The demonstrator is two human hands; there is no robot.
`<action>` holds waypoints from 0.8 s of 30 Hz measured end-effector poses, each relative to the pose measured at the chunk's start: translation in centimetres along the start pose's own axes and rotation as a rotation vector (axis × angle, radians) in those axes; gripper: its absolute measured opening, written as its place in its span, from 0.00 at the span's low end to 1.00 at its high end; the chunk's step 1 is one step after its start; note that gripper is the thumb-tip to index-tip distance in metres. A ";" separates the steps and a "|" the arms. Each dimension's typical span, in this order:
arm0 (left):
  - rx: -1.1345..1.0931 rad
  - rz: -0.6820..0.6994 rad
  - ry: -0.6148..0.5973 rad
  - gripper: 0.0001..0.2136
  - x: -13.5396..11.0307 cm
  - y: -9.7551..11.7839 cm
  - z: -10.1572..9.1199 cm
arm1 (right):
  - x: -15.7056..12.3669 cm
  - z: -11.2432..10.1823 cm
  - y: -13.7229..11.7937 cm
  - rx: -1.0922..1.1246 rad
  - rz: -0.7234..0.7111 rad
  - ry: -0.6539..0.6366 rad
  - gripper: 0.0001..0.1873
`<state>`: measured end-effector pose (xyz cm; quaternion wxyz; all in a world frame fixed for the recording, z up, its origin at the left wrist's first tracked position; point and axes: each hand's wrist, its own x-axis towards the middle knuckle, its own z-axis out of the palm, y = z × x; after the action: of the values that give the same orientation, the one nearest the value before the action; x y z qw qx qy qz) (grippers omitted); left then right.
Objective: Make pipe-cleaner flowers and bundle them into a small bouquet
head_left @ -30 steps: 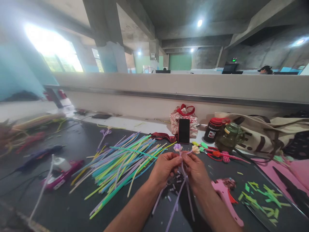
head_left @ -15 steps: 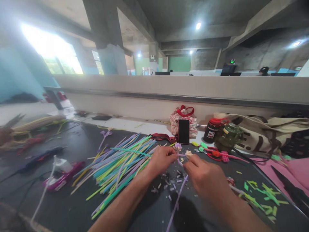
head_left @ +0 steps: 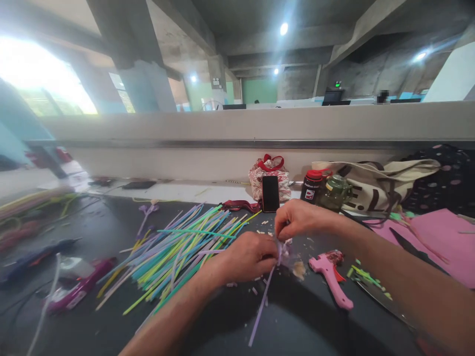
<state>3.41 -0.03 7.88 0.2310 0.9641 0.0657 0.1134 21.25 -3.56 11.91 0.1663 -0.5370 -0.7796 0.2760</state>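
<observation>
My left hand (head_left: 256,254) is closed in a pinch on a thin purple pipe cleaner (head_left: 261,311), whose tail hangs down toward me over the dark table. Just above it, my right hand (head_left: 295,220) reaches in from the right with fingers pinched together at the top of the same stem. A small purple flower head (head_left: 286,247) shows below the right fingers, blurred. Beside it hangs a beige flower head (head_left: 299,269), also smeared by motion. The exact spot where the fingertips meet is hidden.
Left of my hands lies a pile of coloured pipe cleaners (head_left: 185,247). A pink glue gun (head_left: 332,279) rests at the right, near green offcuts (head_left: 367,277). Behind stand a phone (head_left: 270,194), a patterned bag (head_left: 256,178), a black bottle (head_left: 310,187) and a green jug (head_left: 333,193).
My right hand has risen and turned over to the stem's top. The flower heads have swung down to the right. The glue gun has come into sight; my right arm covers the scissors' place.
</observation>
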 end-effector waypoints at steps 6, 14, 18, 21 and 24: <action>-0.242 0.035 -0.031 0.09 -0.9 0.6 0.1 | 1.2 1.0 2.7 0.380 0.043 -0.174 0.08; -0.740 -0.315 0.523 0.06 -1.1 -2.4 1.9 | -0.7 7.5 3.4 0.676 0.124 0.207 0.14; -0.870 -0.437 0.671 0.09 -0.4 -3.4 3.4 | -2.1 9.3 2.7 0.584 0.167 0.347 0.13; -0.816 -0.490 0.694 0.09 0.2 -3.1 3.7 | -2.6 9.9 2.0 0.373 0.205 0.421 0.13; -0.702 -0.548 0.643 0.08 0.4 -2.9 3.6 | -2.9 9.8 1.3 0.138 0.152 0.433 0.14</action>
<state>4.49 1.02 3.52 0.5281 0.6935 0.3400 0.3530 17.85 -8.34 3.43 0.3443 -0.6283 -0.6624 0.2188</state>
